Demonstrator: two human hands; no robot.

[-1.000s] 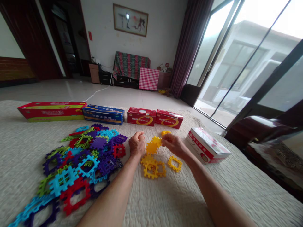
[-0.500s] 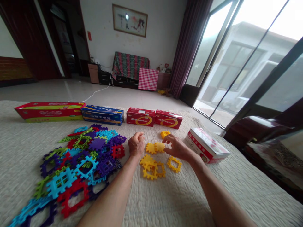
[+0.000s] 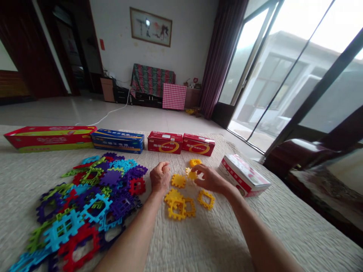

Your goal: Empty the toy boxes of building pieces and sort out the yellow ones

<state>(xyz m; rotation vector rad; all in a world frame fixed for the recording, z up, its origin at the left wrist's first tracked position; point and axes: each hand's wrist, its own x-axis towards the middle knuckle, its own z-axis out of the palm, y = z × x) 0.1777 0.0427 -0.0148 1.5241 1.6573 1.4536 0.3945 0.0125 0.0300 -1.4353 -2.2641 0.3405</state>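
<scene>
My left hand (image 3: 159, 177) rests on the quilted cover as a loose fist, nothing visible in it, just left of a yellow puzzle tile (image 3: 178, 180) lying flat. My right hand (image 3: 208, 179) pinches another yellow tile (image 3: 192, 174) at its fingertips, low over the cover. A third yellow piece (image 3: 195, 162) lies beyond the fingers. A small stack of yellow tiles (image 3: 178, 204) and a yellow frame tile (image 3: 206, 199) lie in front of my wrists.
A heap of purple, blue, green and red tiles (image 3: 85, 196) spreads to the left. Four long boxes (image 3: 119, 140) line the far edge. A white and red box (image 3: 243, 175) sits right of my right hand. Glass doors stand at the right.
The two joined yellow tiles came down from between my hands. One now lies flat by my left hand. My right hand still pinches the other. The camera tilted slightly.
</scene>
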